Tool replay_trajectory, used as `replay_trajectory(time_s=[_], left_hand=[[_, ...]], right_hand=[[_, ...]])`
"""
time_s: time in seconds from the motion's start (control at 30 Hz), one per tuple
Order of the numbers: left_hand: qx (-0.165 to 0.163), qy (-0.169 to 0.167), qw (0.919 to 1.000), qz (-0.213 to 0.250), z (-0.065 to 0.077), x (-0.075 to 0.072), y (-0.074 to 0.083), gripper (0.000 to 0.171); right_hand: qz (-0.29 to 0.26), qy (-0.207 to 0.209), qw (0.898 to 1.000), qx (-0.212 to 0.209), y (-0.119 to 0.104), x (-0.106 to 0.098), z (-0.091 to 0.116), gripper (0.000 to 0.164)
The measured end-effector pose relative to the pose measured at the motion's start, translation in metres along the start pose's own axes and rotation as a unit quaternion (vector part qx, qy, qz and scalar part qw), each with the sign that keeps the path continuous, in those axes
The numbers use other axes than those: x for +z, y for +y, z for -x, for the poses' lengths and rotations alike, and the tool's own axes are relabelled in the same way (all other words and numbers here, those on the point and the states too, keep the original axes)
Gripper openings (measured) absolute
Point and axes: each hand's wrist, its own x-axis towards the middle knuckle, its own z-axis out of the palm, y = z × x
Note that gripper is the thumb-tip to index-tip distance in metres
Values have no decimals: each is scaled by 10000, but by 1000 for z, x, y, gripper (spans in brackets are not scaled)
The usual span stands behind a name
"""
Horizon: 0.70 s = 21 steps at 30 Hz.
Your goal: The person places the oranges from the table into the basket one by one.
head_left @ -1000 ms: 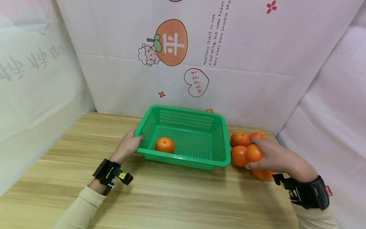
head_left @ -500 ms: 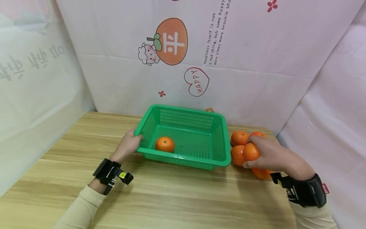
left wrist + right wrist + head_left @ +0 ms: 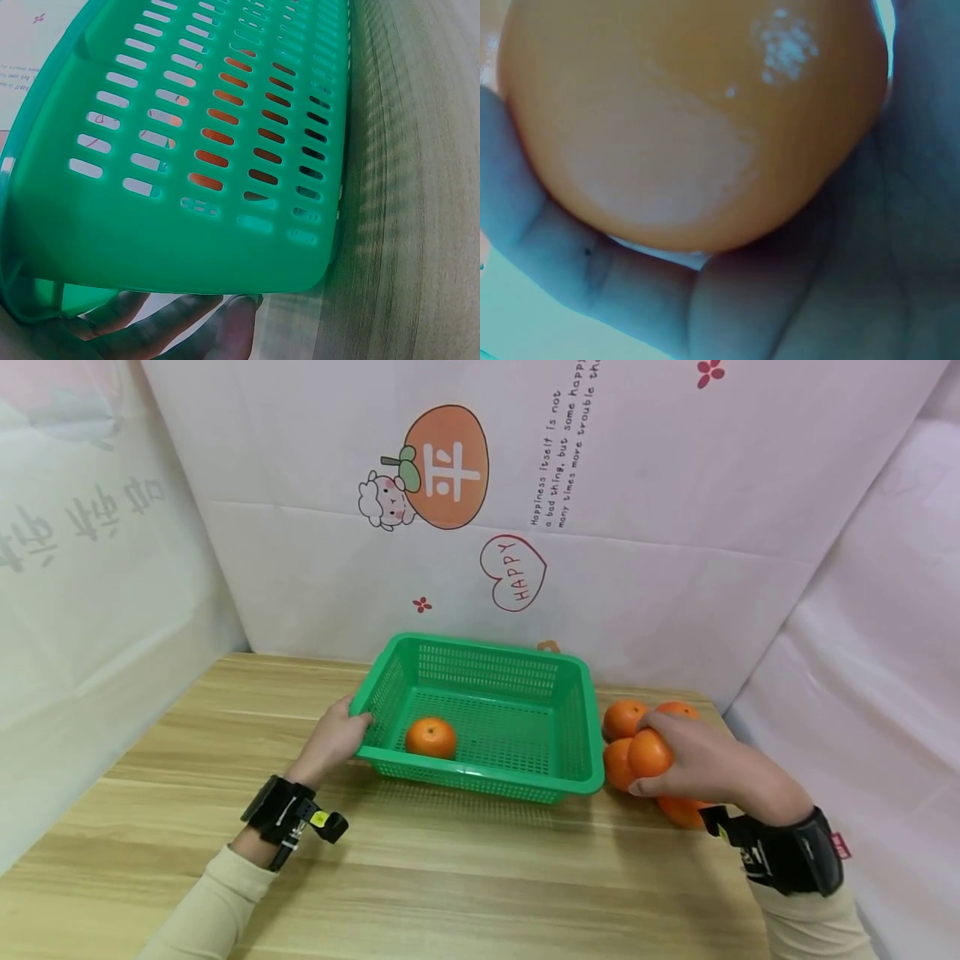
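Note:
My left hand (image 3: 330, 742) grips the left end of a green perforated plastic basket (image 3: 480, 771), thumb over the rim. Its fingers (image 3: 236, 322) show beneath the basket's end wall in the left wrist view. One mandarin (image 3: 431, 738) sits inside, near the basket's front left. Right of the basket, my right hand (image 3: 701, 764) holds another mandarin (image 3: 649, 753) between thumb and fingers. That fruit fills much of the right wrist view, with curled fingers around it. Several more mandarins (image 3: 624, 720) lie around and under this hand, some partly hidden by it.
The basket rests on a wood-grain table (image 3: 450, 885), close to a printed white cloth backdrop (image 3: 637, 610). White cloth also hangs at the left and right sides. Dark camera straps (image 3: 795, 852) are worn on both wrists.
My right hand has shifted slightly left toward the basket, carrying the mandarin with it. The left hand and the basket stay in nearly the same place.

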Motion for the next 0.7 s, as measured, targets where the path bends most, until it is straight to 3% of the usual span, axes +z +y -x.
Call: replay_trajectory(time_s=[0.23,0.7], left_hand=[[-9,-40,10000,77,0,0,0,54],[23,-18,10000,39,0,0,-1,55]], right_hand=[[103,-69,9999,7,-4,0,-3,72],[-176,-83,9998,58,-14,-1,-7,57]])
